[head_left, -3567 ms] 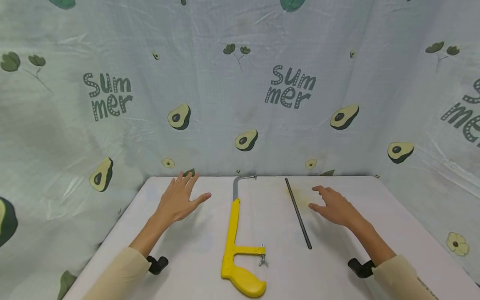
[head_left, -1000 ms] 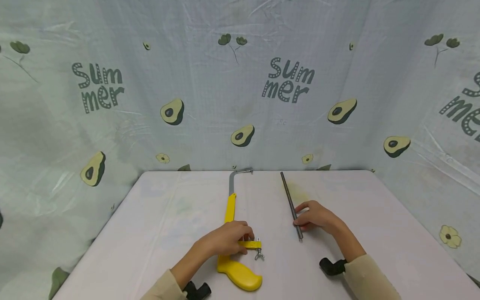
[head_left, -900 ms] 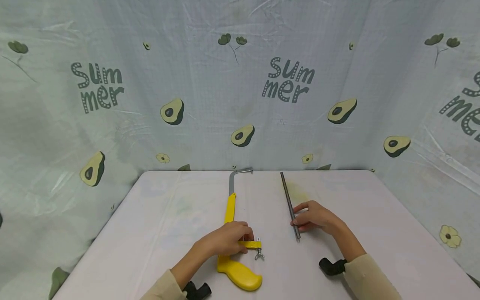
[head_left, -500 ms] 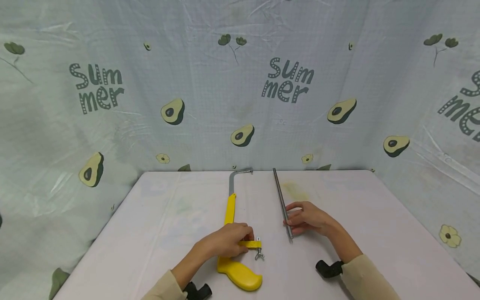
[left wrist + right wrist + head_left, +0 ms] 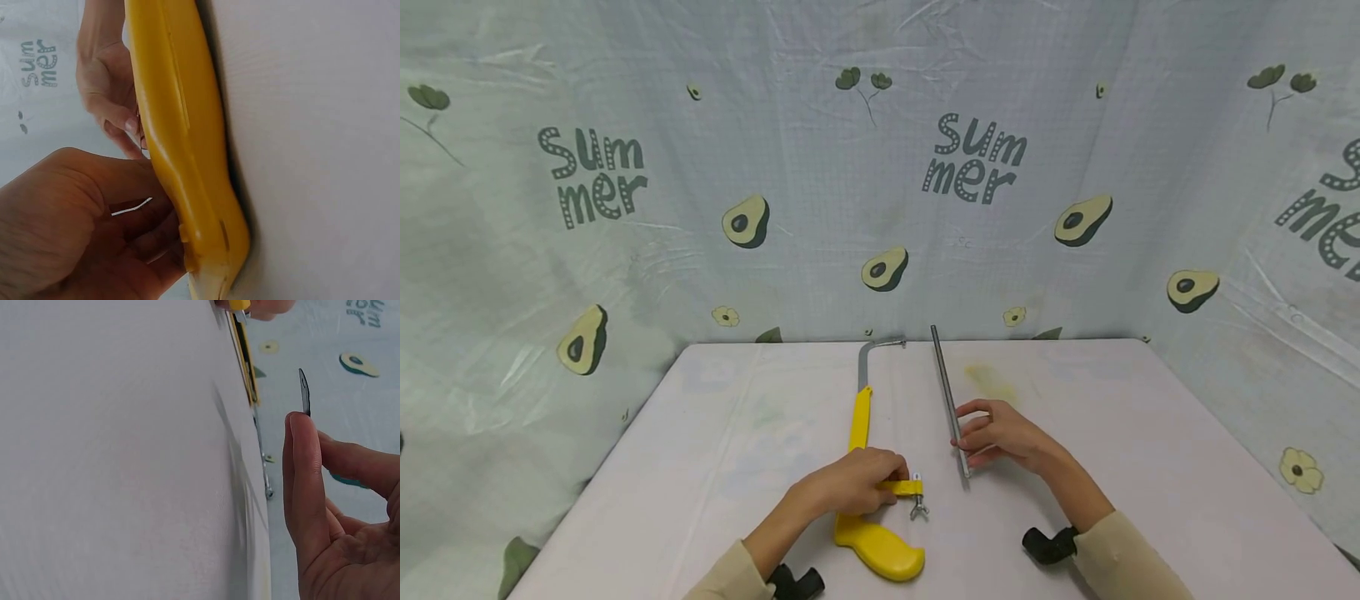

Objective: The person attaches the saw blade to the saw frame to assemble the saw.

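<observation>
A yellow hacksaw frame with a grey hooked front end lies on the white table, its handle toward me. My left hand grips the frame around its short yellow cross arm; a wing nut hangs from that arm's end. To the right, my right hand pinches a slim grey hacksaw blade near its close end, raised off the table and leaning away. In the right wrist view one blade tip with a small hole sticks out past my fingertips. The left wrist view has the yellow handle beside my left hand.
The white table ends at a hanging cloth printed with avocados and lettering. A faint yellowish stain marks the tabletop right of the blade. Black wrist mounts sit below both hands.
Both hands came down from open poses above the table. My left hand took hold of the frame; my right picked up the blade and carries it left, toward the frame. The frame has not moved.
</observation>
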The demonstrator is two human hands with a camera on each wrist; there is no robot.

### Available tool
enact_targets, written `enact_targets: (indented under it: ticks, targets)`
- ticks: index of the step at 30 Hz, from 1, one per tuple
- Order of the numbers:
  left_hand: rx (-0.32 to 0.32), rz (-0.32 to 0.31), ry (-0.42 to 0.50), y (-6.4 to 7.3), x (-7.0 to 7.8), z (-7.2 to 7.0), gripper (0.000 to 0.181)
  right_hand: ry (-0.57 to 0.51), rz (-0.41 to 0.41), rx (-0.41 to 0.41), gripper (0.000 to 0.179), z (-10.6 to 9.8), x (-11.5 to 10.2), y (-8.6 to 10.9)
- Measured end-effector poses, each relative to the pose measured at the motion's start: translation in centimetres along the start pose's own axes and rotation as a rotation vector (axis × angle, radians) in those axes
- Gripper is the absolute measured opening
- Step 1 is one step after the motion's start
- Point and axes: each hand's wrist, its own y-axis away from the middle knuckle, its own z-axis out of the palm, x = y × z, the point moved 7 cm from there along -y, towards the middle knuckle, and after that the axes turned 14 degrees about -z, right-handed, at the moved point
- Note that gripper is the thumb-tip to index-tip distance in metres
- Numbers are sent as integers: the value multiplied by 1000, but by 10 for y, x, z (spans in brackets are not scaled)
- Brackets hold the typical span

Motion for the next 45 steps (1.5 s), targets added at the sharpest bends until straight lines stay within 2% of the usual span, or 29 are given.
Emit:
enact_targets:
  ticks: [5, 12, 22, 30, 45]
  targets:
    - [3, 3, -3, 1, 0, 0, 19, -4, -18, -23, 62, 9, -3, -1]
    - [1, 2, 8, 0, 0, 1, 18, 4, -18, -14, 62, 17, -6, -8]
    - [-13, -29, 21, 2, -1, 3, 18, -21, 6, -18, 59, 31, 2, -23]
    - [-14, -28, 11, 1, 1, 1, 18, -28, 16, -11, 57, 35, 3, -30]
    - [-13, -39, 12, -1, -1, 1, 20, -14, 50, -9, 54, 37, 8, -30]
